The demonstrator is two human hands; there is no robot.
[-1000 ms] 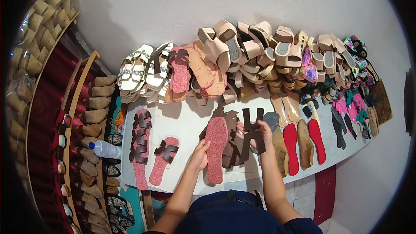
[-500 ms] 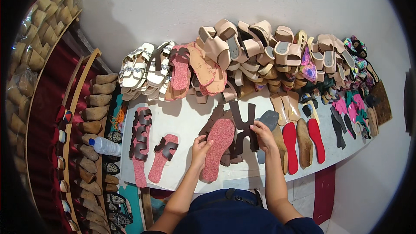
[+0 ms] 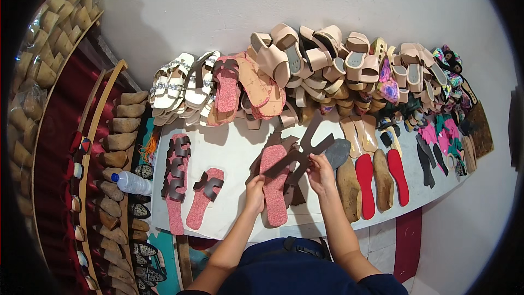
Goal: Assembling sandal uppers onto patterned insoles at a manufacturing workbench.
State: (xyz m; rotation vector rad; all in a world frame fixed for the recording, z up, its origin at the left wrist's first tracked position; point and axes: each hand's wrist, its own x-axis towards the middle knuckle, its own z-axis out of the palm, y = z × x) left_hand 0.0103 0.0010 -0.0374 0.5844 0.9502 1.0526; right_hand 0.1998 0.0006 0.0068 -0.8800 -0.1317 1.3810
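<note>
My left hand is closed on the left edge of a pink speckled sandal sole, held upright above the table. My right hand pinches a dark brown H-shaped sandal strap by its lower right part. One arm of the strap lies slantwise across the sole's upper half, its tip close to my left thumb; whether they touch I cannot tell. Partly hidden behind the sole is a stack of more brown straps. To the left lie pink soles with brown straps on them: a small group and a single one.
Piled sandals, white and beige, line the table's back. On the right are wooden shoe lasts, red soles and a grey sole. Left of the table stand a water bottle and a rack of lasts.
The strap has turned and moved left, so one arm now crosses the sole. My right hand has come left and down with it. The sole has swung more upright.
</note>
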